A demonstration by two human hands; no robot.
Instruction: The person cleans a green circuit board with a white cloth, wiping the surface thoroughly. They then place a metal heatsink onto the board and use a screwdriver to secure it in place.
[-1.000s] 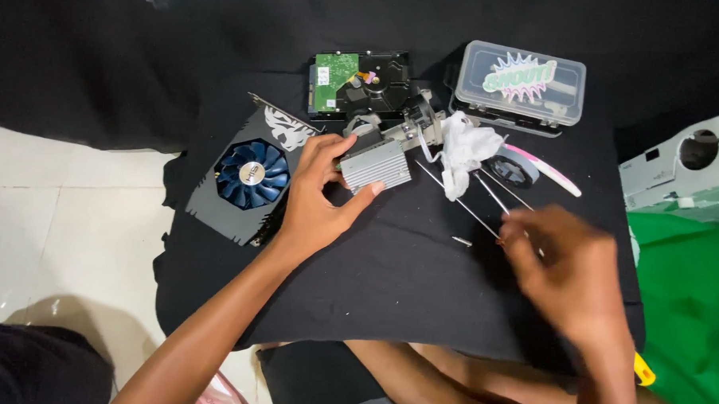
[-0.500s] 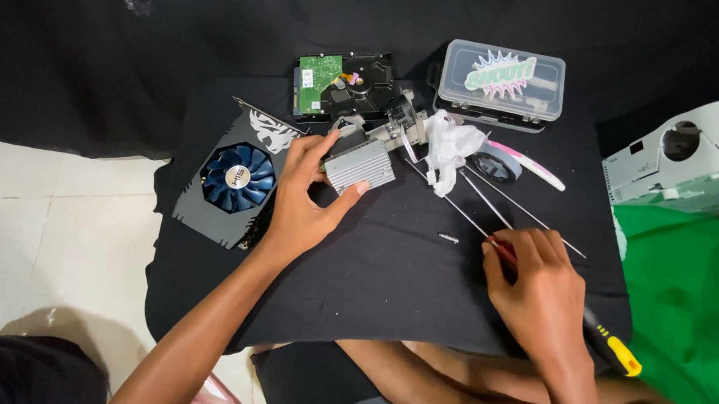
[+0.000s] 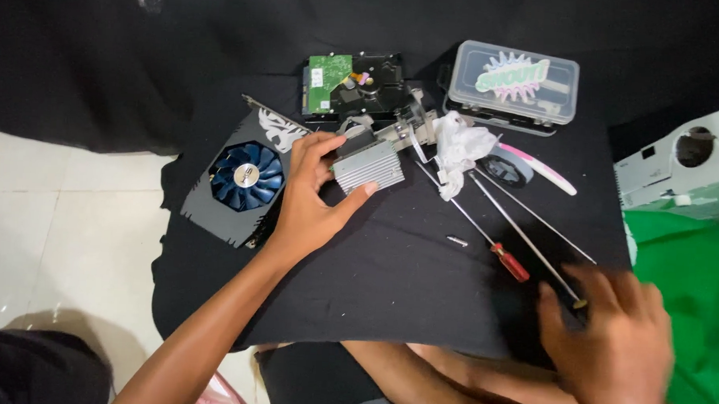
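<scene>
Now left hand (image 3: pixel 310 204) grips heatsink (image 3: pixel 369 166); right hand (image 3: pixel 617 346) blurred — spread.

Makeshift electronics repair spot on a home floor: black cloth (image 3: pixel 388 283) spread over pale floor tiles (image 3: pixel 64 215), carrying a graphics card (image 3: pixel 245 182), hard drive (image 3: pixel 351 86), screwdrivers (image 3: pixel 486 234), clear parts box (image 3: pixel 513 86).

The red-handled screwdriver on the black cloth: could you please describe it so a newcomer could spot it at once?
Start at the clear plastic lidded box at the black cloth's far edge, then drop to the crumpled white tissue. Three long thin tools fan out below it; the red-handled screwdriver is the leftmost, the only one with a short red grip.
</scene>
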